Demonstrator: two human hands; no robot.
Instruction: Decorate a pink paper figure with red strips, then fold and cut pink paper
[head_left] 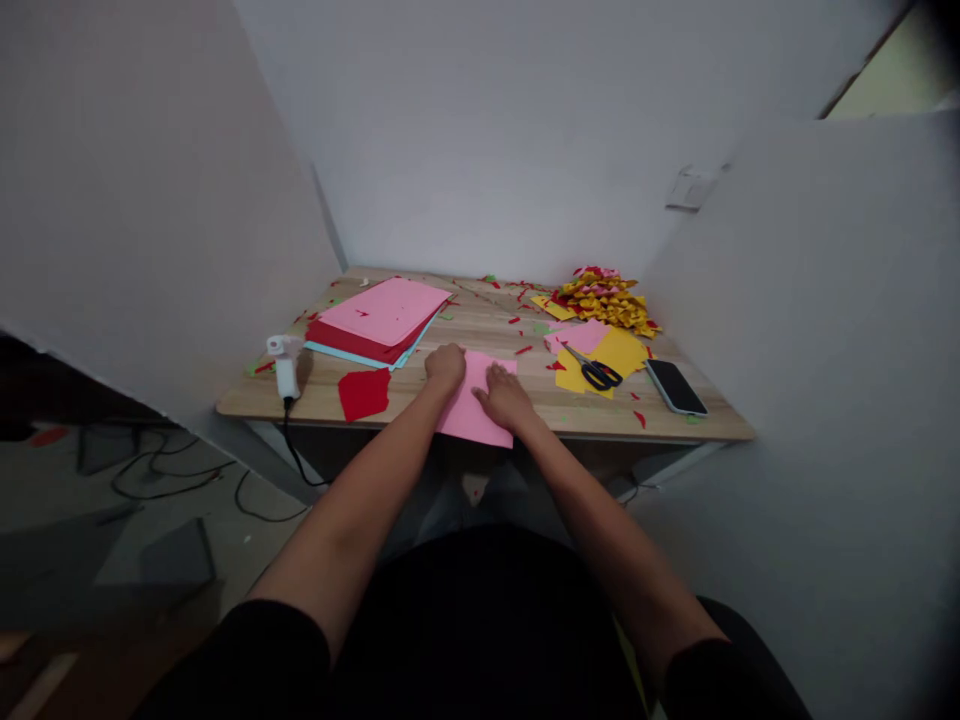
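A pink sheet of paper (480,425) lies at the front edge of the table, its near end sticking out past the edge. My left hand (446,367) is closed at the sheet's upper left side, its curled fingers mostly hidden from above. Flat on the right part of the same sheet rests my right hand (508,400), fingers stretched out and thumb apart. Just left of my hands is a piece of red paper (364,394). To the right, scissors (596,372) with dark handles lie on yellow paper (622,350).
A stack of pink, red and light blue sheets (386,312) lies back left. A white glue gun (284,368) stands at the left edge, its cord hanging down. Yellow and red paper decorations (604,298) sit back right; a phone (676,387) lies front right. Walls enclose the table (480,310).
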